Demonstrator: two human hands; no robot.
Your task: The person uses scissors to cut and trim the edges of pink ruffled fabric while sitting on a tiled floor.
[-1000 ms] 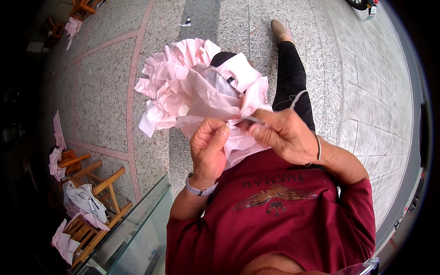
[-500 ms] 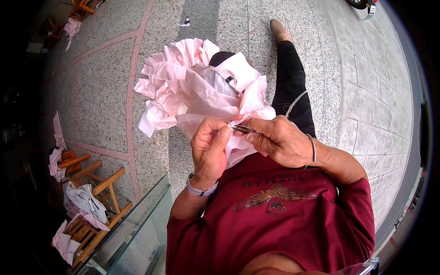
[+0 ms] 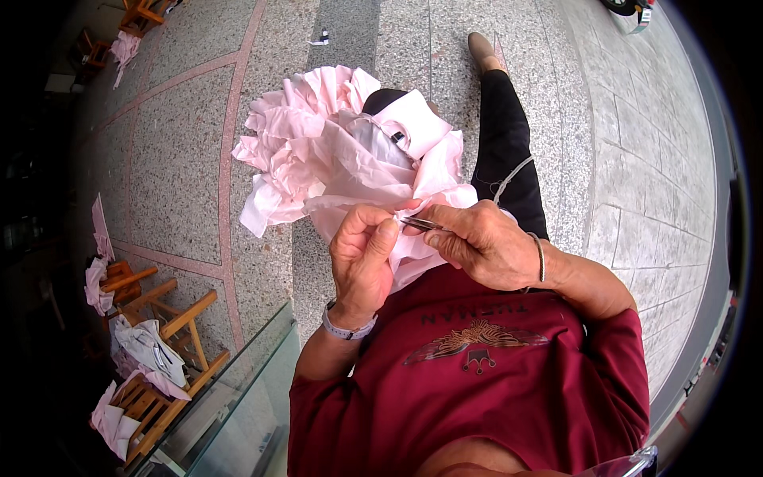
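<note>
As our left hand (image 3: pixel 362 258) is pinching thin pale-pink fabric (image 3: pixel 334 167), our right hand (image 3: pixel 489 246), now steadier, is gripping a slim dark-metal tool (image 3: pixel 423 224) there, apparently working precisely.

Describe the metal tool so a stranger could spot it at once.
Find the big heap of pink cloth just beyond the red shirt. At its near edge, the right hand holds the tool, tip toward the left hand. It is slim, dark and shiny, unlike the soft, pale cloth around it.
</note>
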